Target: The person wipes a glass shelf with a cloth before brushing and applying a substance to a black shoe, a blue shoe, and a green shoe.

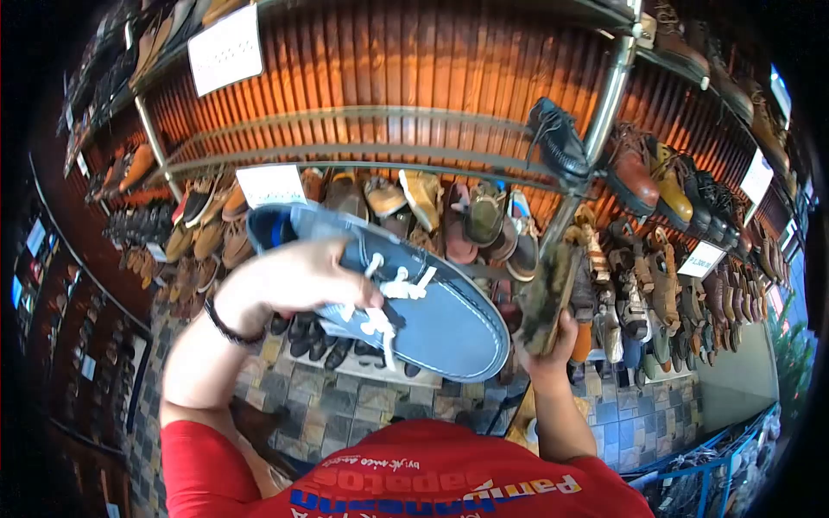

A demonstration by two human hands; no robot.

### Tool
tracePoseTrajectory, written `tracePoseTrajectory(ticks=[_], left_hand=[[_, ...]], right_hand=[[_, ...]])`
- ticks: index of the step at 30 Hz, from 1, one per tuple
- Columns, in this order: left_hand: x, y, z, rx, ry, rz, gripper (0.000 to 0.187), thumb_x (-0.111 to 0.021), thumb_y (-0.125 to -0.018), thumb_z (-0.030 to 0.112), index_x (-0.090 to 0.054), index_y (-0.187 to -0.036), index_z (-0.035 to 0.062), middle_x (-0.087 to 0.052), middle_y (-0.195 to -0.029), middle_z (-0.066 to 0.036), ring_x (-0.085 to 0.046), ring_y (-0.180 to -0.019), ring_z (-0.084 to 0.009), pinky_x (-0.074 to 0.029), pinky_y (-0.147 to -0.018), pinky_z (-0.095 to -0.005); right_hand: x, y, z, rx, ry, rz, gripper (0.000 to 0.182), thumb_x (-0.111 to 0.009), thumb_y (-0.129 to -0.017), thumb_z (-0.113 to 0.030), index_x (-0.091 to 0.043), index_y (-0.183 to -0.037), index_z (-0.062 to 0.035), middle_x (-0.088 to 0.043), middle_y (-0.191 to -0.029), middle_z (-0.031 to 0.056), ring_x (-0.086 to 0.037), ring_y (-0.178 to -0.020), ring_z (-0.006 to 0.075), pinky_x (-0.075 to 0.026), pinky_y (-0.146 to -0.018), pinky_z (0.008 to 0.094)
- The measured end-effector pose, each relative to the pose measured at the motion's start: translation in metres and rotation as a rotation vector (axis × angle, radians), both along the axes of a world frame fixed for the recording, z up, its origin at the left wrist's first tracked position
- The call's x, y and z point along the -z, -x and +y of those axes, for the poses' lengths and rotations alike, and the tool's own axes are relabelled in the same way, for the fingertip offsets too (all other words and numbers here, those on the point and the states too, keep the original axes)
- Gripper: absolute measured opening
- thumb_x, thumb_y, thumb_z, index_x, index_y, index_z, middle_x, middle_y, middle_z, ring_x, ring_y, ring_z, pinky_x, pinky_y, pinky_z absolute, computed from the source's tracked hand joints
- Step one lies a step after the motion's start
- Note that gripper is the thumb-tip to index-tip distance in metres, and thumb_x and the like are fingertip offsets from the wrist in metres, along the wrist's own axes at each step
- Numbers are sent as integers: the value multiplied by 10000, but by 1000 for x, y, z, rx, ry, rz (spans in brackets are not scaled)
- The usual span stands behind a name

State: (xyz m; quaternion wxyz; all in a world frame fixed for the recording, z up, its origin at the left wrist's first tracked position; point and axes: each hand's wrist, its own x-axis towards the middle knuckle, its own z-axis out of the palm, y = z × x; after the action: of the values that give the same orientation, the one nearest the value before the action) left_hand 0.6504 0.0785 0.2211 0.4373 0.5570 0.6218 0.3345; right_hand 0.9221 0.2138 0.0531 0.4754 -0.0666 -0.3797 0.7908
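A blue boat shoe (432, 306) with white laces and a white sole is held up in front of me, toe pointing right and down. My left hand (289, 281) grips it from the top near the laces and opening; a dark band circles that wrist. My right hand (548, 345) holds a shoe brush (546, 298) upright, bristles facing left, just off the toe of the shoe. Whether the bristles touch the toe I cannot tell.
Wooden slatted wall racks hold several shoes: loafers and sandals behind the blue shoe, a black dress shoe (560, 138), brown boots (635, 168) on the right. White price cards (226, 47) hang on the rails. Tiled floor below, a blue railing (717, 462) at lower right.
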Motion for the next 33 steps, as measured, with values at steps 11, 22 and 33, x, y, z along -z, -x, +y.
tracePoseTrajectory(ticks=[11, 22, 33], left_hand=[[-110, -25, 230, 215, -297, 618, 223, -653, -630, 142, -664, -767, -34, -635, -695, -46, -581, -614, -112, -456, -563, -259], [-86, -61, 370, 357, -2, 498, 164, -605, -585, 97, -612, -702, -17, -575, -641, -38, -541, -608, -98, -411, -505, -241], [-87, -49, 377, 544, -82, 647, 478, -615, -629, 208, -620, -1045, -29, -636, -920, -105, -588, -839, -169, -469, -736, -280]], right_hand=[[110, -73, 29, 119, 238, -126, 646, -477, -800, -450, -465, -1200, 58, -566, -1135, 258, -562, -1039, 388, -423, -925, 446], [106, -128, 56, 308, 231, -48, 587, -487, -807, -492, -547, -1097, 14, -621, -1027, 220, -589, -975, 386, -410, -915, 502], [109, -116, 72, 182, 197, -133, 569, -446, -835, -473, -520, -1138, 3, -609, -1061, 204, -591, -985, 336, -418, -914, 439]])
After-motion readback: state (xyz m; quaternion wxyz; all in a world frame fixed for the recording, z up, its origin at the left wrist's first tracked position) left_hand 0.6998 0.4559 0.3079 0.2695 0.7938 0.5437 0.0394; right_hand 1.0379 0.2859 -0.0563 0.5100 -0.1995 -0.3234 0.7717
